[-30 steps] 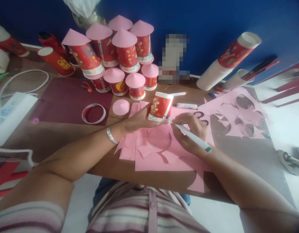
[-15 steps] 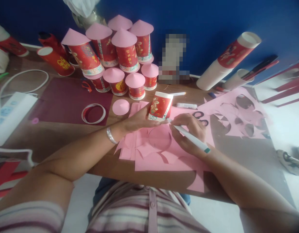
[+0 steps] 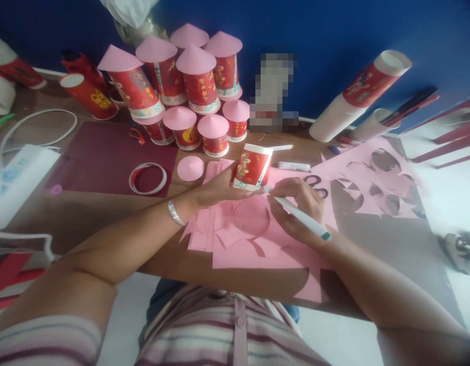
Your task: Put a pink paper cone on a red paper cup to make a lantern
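Note:
A red and white paper cup with gold flowers and green drawn marks along its white edge is held in my left hand. My right hand grips a white marker with a green end, its tip at the lower right edge of the cup. Both hands are above pink paper sheets, one of which shows a drawn circle. Black scissor handles show just beyond my right hand, and a glue stick lies behind it.
Several red cups with pink cone tops stand at the back left. Nearby are a pink cone, a white ring and, far left, a power strip. Tall stacked cups and cut pink scraps are on the right.

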{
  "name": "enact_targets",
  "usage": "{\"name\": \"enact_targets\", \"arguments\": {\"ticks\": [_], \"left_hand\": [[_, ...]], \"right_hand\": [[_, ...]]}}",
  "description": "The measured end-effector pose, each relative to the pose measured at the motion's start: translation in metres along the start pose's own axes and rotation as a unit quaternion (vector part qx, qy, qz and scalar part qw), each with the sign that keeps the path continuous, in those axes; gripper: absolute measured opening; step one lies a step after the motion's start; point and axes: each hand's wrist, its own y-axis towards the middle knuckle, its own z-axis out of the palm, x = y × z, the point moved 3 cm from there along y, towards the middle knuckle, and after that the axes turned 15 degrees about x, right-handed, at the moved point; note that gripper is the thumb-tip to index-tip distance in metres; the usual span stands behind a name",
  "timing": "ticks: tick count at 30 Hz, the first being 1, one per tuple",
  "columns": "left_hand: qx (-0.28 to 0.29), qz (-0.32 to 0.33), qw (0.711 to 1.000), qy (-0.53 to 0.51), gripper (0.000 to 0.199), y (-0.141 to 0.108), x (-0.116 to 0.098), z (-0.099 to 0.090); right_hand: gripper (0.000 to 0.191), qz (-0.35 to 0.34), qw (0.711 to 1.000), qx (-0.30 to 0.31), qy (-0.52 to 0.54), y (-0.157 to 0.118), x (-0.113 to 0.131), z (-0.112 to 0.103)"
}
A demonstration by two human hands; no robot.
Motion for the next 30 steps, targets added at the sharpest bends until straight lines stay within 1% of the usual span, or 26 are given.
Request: {"name": "enact_targets", "arguments": {"ticks": [4, 9, 12, 20, 25, 30], "left_hand": [[-0.005, -0.007, 1.000, 0.000, 0.054, 0.000, -0.003, 0.001], [-0.027, -0.028, 0.999, 0.020, 0.052, 0.002, -0.008, 0.003], [-0.030, -0.022, 0.999, 0.023, 0.050, 0.002, -0.009, 0.003], [-0.022, -0.011, 1.000, 0.011, 0.047, -0.001, -0.002, 0.000], [0.000, 0.003, 1.000, 0.004, 0.043, -0.001, 0.004, -0.003], [-0.002, 0.007, 1.000, -0.007, 0.048, 0.001, 0.003, -0.001]], "right_hand": [[0.014, 0.007, 1.000, -0.001, -0.006, 0.000, -0.001, 0.000], [0.016, 0.004, 1.000, 0.003, -0.006, 0.000, 0.000, -0.001], [0.016, 0.004, 1.000, 0.006, -0.005, 0.000, 0.001, -0.001], [0.016, 0.002, 1.000, 0.003, 0.007, -0.003, 0.001, 0.003], [0.017, 0.009, 1.000, 0.012, 0.019, -0.003, 0.000, 0.004], [0.017, -0.002, 1.000, 0.009, 0.015, -0.003, 0.000, 0.003]]}}
